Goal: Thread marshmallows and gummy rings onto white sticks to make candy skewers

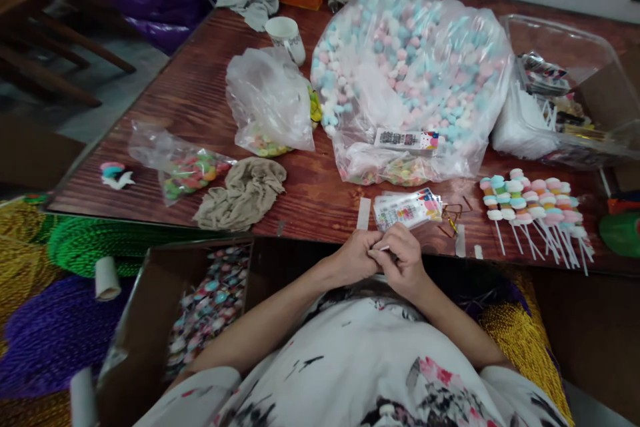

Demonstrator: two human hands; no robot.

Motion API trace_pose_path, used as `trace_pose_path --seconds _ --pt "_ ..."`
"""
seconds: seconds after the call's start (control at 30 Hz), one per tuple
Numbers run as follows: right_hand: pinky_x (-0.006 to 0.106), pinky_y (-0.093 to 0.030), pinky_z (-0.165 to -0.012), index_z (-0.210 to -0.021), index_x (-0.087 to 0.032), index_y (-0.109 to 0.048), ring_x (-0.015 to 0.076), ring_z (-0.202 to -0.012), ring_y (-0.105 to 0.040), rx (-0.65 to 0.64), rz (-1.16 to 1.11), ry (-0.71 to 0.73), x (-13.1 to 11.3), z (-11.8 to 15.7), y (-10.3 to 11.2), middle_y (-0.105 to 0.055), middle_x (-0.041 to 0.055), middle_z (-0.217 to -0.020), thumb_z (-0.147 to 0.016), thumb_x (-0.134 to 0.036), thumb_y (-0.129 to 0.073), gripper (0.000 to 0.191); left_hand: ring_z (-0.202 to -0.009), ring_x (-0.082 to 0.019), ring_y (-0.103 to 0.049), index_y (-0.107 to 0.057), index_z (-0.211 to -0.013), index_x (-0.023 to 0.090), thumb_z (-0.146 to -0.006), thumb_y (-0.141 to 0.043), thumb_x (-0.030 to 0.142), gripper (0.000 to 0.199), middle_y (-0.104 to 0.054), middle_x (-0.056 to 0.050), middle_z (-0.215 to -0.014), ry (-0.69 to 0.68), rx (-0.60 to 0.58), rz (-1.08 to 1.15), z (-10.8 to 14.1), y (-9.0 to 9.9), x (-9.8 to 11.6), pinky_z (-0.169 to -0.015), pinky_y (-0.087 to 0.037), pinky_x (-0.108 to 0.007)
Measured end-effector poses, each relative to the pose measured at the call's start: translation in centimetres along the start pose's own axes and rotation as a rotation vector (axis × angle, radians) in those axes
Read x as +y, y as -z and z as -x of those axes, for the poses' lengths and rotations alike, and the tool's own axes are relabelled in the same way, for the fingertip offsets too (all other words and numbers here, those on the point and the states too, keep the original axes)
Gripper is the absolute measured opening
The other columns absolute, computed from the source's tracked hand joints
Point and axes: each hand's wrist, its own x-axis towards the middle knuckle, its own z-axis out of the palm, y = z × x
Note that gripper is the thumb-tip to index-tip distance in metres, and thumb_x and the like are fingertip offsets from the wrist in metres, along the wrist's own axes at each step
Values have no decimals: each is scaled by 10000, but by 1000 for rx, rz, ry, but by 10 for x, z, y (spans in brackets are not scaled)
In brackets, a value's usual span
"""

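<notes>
At the table's front edge my left hand (pixel 356 256) and my right hand (pixel 403 259) meet, fingers closed and pressed together. A thin white piece (pixel 383 248), perhaps a stick, shows between them; fingers hide most of it. Just beyond lie a small stack of printed cards (pixel 407 208) and several gold twist ties (pixel 453 219). To the right, several candy skewers (pixel 535 203), pink, blue and white on white sticks, lie in a row. A large clear bag of pastel marshmallows (pixel 410 60) sits behind the cards.
A clear plastic bin (pixel 560 33) holds white sticks and packets. Leftward are a crumpled cloth (pixel 245 195), a bag of gummy candies (pixel 193 173), another plastic bag (pixel 267 97) and a paper cup (pixel 287 40). An open carton (pixel 130 320) of small wrapped items stands below the table.
</notes>
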Motion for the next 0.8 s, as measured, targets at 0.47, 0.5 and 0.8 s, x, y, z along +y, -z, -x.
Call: trace_pose_path --seconds 0.47,0.5,0.8 --pt "320 -459 -685 -681 -208 -674 147 -657 -543 16 -274 -130 17 -20 17 -590 -11 -643 -860 -305 -662 204 -356 -45 -378 -610 -754 127 -801 -668 549 428 -475 52 -509 290 -92 461 14 20 14 -325 -309 -164" --pt "310 -460 -675 -677 -207 -675 142 -651 -545 0 -285 -137 20 -19 13 -590 -12 -643 -862 -301 -658 208 -331 -39 -349 -603 -758 133 -787 -685 546 422 -465 62 -494 302 -48 474 14 17 12 -299 -282 -158" --pt "263 -480 -664 -948 -207 -706 137 -733 -566 197 -286 -291 26 4 -3 -620 6 -829 -770 -287 -730 197 -370 -10 -392 -684 -892 155 -761 -716 511 381 -584 10 -767 77 434 398 0 3 12 -287 -305 -162"
